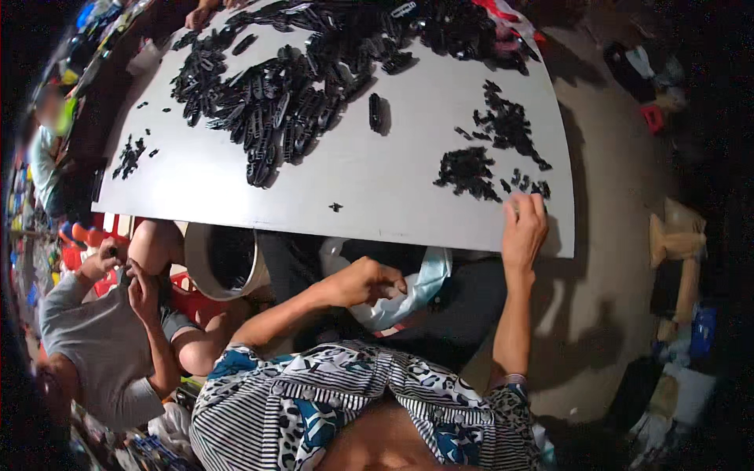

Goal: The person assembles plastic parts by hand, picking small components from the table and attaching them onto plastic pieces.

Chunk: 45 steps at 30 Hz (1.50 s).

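My right hand (pixel 525 228) reaches over the near right edge of the white table (pixel 393 188). Its fingers bend together at a few small black plastic parts (pixel 540 188), and whatever lies between the fingertips is hidden. My left hand (pixel 367 282) is closed above my lap, in front of the table edge; what it grips, if anything, cannot be made out. Just beyond my right hand lie two loose heaps of small black parts (pixel 465 173). A large pile of long, oval black plastic pieces (pixel 275 110) covers the table's far middle, with one piece (pixel 375 114) lying apart.
A pale bag (pixel 428 282) rests on my lap below the table edge. Left of my legs stands a white bucket (pixel 200 263) holding dark contents. At my left a person (pixel 110 337) in grey sits working with both hands. Another person's hand (pixel 200 14) is at the far left edge.
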Each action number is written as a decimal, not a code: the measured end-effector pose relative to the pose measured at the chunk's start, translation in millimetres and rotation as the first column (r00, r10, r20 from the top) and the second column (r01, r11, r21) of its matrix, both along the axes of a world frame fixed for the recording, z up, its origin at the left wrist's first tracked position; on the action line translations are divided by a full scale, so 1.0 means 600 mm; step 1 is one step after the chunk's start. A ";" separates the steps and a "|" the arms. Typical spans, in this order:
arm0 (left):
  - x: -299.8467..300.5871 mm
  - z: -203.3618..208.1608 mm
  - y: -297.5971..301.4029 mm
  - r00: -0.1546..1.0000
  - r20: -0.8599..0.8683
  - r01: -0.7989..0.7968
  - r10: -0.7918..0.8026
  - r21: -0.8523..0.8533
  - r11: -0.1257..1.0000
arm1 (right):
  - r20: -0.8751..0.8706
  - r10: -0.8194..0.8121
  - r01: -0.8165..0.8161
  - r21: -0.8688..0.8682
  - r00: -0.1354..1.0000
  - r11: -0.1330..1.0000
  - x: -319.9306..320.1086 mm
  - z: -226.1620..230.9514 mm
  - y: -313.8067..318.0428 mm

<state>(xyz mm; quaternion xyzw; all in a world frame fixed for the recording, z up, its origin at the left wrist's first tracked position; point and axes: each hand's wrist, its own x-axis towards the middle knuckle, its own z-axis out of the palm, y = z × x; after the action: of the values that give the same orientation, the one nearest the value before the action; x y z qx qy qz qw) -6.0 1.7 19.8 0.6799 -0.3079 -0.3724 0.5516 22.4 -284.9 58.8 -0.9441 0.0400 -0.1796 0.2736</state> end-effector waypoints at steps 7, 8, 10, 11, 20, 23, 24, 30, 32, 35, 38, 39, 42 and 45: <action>0.193 0.056 -0.033 0.566 0.665 -0.679 0.487 0.041 0.733 | -0.051 -0.046 0.037 -0.167 0.998 0.985 0.047 -0.056 -0.025; 0.223 0.032 -0.031 0.410 0.763 -0.721 0.500 -0.065 0.690 | -0.040 -0.012 0.005 -0.173 0.999 0.985 0.048 -0.063 -0.029; 0.275 0.025 -0.037 0.267 0.859 -0.796 0.437 -0.060 0.603 | -0.040 0.007 -0.014 -0.184 0.999 0.983 0.049 -0.051 -0.044; 0.298 0.017 -0.039 0.292 0.883 -0.842 0.367 0.056 0.536 | 0.016 0.042 -0.039 -0.126 0.999 0.991 0.054 -0.056 -0.048; 0.343 -0.001 -0.016 0.251 0.877 -0.739 0.410 -0.100 0.666 | -0.029 0.085 -0.003 0.936 0.996 0.353 0.047 -0.008 -0.054; 0.320 0.055 -0.028 0.644 0.335 -0.755 0.687 0.138 0.641 | -0.084 0.121 0.074 0.994 0.989 0.086 0.044 -0.008 -0.054; 0.312 0.065 -0.028 0.671 0.115 -0.741 0.733 0.051 0.670 | -0.087 0.124 0.077 0.993 0.988 0.084 0.044 -0.003 -0.054; 0.252 0.074 -0.068 0.673 -0.552 -0.662 0.493 -0.151 0.734 | -0.005 0.152 0.033 0.982 0.988 -0.187 0.053 -0.017 -0.049; 0.233 0.069 -0.084 0.635 -0.690 -0.627 0.348 -0.197 0.754 | 0.004 0.147 0.026 0.980 0.989 -0.199 0.052 -0.018 -0.042; 0.215 0.061 -0.102 0.584 -0.786 -0.581 0.203 -0.229 0.781 | -0.054 0.121 0.063 0.995 0.991 -0.074 0.050 -0.027 -0.030; 0.204 0.057 -0.109 0.527 -0.840 -0.585 0.126 -0.251 0.771 | -0.056 0.133 0.053 0.998 0.990 0.030 0.048 -0.007 -0.011; 0.200 0.058 -0.109 0.493 -0.865 -0.595 0.092 -0.258 0.761 | -0.066 0.141 0.063 0.998 0.988 0.032 0.047 0.001 -0.003; 0.194 0.055 -0.102 0.477 -0.875 -0.603 0.082 -0.258 0.755 | -0.047 0.110 0.025 0.982 0.993 0.190 0.046 0.014 0.028; 0.184 0.056 -0.099 0.461 -0.885 -0.616 0.072 -0.260 0.744 | 0.032 0.112 -0.065 0.951 0.993 0.302 0.042 0.027 0.061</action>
<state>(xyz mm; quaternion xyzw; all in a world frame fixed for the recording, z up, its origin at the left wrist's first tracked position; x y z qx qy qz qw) 104.3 -57.5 53.2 0.2786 0.0517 -0.4154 0.8644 47.3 -248.0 74.9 -0.6064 0.0918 -0.0875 0.7850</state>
